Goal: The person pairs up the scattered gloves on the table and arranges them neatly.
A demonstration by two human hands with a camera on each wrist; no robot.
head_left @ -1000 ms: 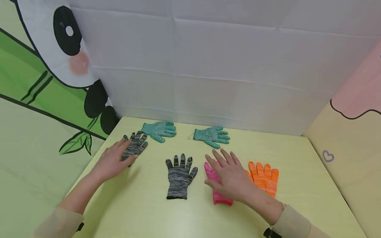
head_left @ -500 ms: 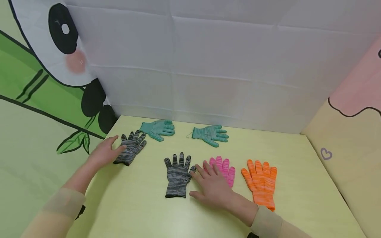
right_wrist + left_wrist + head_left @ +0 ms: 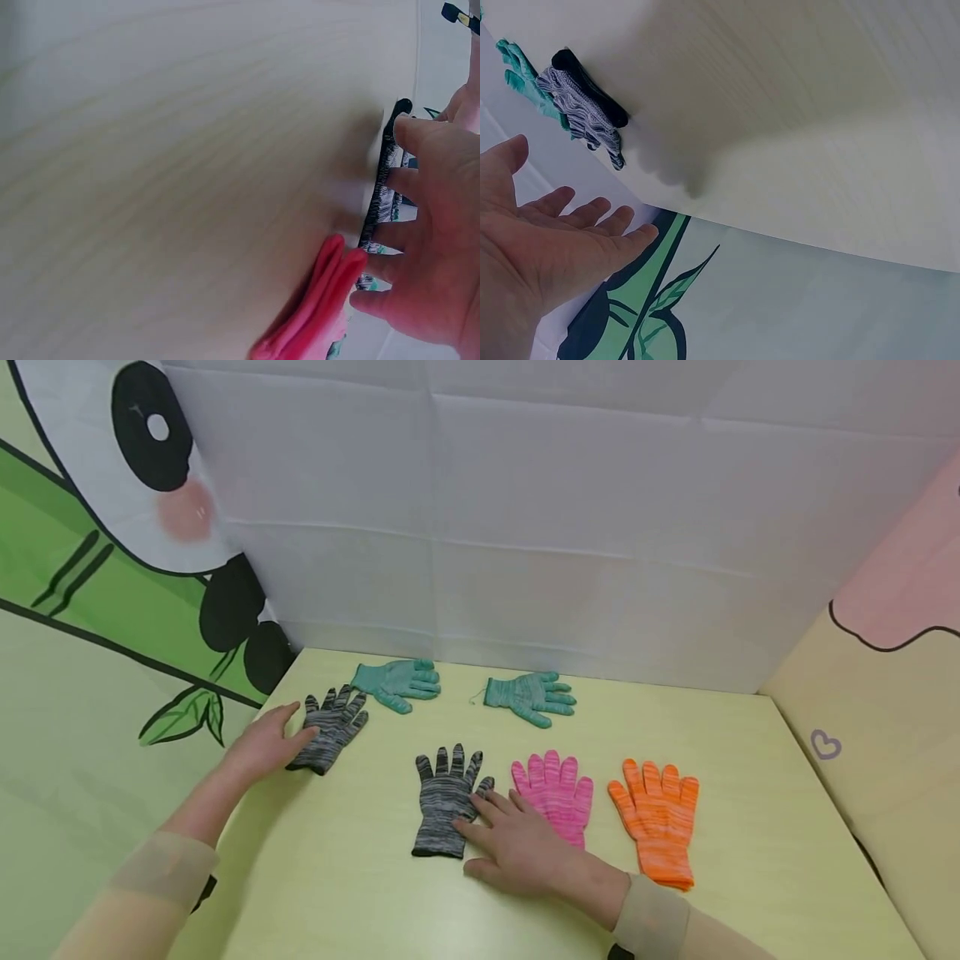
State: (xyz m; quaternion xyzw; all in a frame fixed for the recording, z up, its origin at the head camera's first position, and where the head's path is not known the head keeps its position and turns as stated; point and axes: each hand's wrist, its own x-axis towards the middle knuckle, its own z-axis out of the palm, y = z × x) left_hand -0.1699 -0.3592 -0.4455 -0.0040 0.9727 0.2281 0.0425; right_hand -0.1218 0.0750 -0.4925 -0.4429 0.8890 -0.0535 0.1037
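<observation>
My left hand [image 3: 264, 747] hovers at the table's left side with fingers spread, over the edge of a grey-and-black knit glove [image 3: 330, 731]. In the left wrist view that hand holds nothing and stands apart from the glove. My right hand [image 3: 517, 852], fingers extended, has its fingertips on the thumb side of a second grey-and-black glove [image 3: 442, 810]; how firmly they press cannot be seen. Beside it lies a pink glove [image 3: 557, 789], its cuff partly hidden behind my right hand. An orange glove [image 3: 660, 818] lies flat to the right.
Two teal gloves, one at the back left [image 3: 401, 682] and one at the back middle [image 3: 531, 695], point their fingers right. The pale yellow table [image 3: 765, 827] meets a white cloth wall [image 3: 555, 527] behind and printed panels at both sides.
My right hand has moved left from over the pink and orange gloves to the middle grey-and-black glove, whose cuff has shifted slightly left. My left hand has drawn back left from its glove.
</observation>
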